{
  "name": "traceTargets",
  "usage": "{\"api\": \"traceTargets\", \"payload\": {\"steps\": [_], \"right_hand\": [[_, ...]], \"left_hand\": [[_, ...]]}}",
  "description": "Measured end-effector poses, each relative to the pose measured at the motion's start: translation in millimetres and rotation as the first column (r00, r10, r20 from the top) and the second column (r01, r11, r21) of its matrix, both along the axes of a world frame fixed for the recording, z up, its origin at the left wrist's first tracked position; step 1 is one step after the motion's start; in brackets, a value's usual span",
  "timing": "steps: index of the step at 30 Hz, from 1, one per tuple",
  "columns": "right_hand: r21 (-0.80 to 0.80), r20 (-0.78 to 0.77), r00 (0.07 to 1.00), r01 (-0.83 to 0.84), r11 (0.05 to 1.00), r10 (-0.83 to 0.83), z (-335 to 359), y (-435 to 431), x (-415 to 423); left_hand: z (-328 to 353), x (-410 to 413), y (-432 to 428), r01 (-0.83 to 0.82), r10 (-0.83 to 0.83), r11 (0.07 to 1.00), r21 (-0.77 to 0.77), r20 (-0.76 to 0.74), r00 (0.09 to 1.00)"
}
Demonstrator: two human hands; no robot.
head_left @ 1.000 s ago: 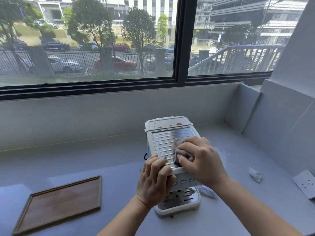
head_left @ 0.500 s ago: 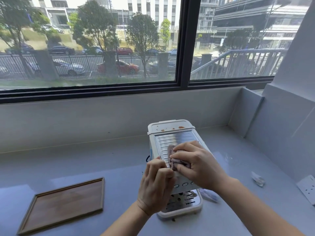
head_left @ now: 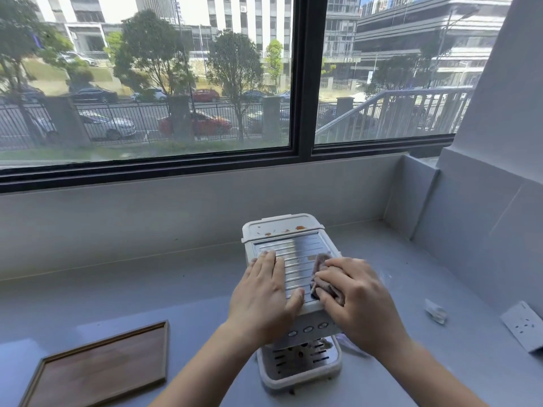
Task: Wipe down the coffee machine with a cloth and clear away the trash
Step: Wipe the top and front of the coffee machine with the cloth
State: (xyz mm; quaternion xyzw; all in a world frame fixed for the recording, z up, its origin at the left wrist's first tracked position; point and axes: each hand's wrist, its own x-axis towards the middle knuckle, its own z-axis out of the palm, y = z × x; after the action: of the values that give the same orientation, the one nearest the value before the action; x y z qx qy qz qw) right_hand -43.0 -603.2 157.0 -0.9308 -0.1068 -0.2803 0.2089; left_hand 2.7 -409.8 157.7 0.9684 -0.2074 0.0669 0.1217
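Note:
A white coffee machine [head_left: 293,248] with a ribbed metal top stands on the grey counter [head_left: 147,295], with brown stains on its rear lid. My right hand [head_left: 357,295] presses a small purplish cloth [head_left: 321,277] onto the right side of the metal top. My left hand [head_left: 263,292] lies flat with fingers spread on the left side of the top, holding nothing. A crumpled white scrap of trash [head_left: 436,311] lies on the counter to the right. Another clear wrapper [head_left: 349,343] peeks out beside the machine's base, under my right wrist.
A wooden tray [head_left: 100,368] sits at the front left of the counter. A white socket plate [head_left: 524,326] lies at the far right. A wall and a window run along the back, and a slanted wall closes the right side.
My left hand has shifted from gripping the machine's front edge to lying flat on the top's left side. My right hand with the cloth slid to the right side of the top.

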Motion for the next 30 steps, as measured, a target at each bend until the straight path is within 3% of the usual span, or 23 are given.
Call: {"api": "traceTargets", "payload": {"steps": [3,6,13,18,23,28,30], "right_hand": [[0.046,-0.024,0.995,0.096,0.994,-0.095,3.6,-8.1,13.5],[0.092,-0.156,0.963,0.236,0.967,-0.22,15.7,-1.5,43.2],[-0.018,-0.032,0.998,-0.045,0.999,0.045,4.9,-8.4,22.6],[0.012,-0.151,0.98,0.135,0.991,-0.132,18.3,-5.4,51.8],[-0.062,-0.098,0.991,-0.101,0.993,0.095,9.7,-1.6,38.0],[-0.03,-0.155,0.986,0.056,0.998,-0.06,20.6,9.0,63.9],[-0.031,-0.153,0.988,-0.026,0.999,0.021,17.7,19.0,55.0]], "left_hand": [[2.1,-1.5,-12.8,-0.054,0.055,0.997,0.047,-0.017,0.998],[-1.1,-4.3,-19.4,-0.104,0.105,0.993,0.053,-0.012,0.994],[-6.7,-3.5,-18.0,-0.101,0.1,0.994,0.037,0.043,0.994],[-7.7,-2.4,-17.8,-0.116,0.114,0.993,0.025,0.074,0.991],[-7.4,-3.9,-17.8,-0.105,0.104,0.994,0.01,0.082,0.991],[-5.6,-5.2,-18.4,-0.117,0.117,0.993,0.004,0.087,0.989],[-5.4,-6.8,-19.0,-0.119,0.119,0.993,-0.009,0.085,0.989]]}}
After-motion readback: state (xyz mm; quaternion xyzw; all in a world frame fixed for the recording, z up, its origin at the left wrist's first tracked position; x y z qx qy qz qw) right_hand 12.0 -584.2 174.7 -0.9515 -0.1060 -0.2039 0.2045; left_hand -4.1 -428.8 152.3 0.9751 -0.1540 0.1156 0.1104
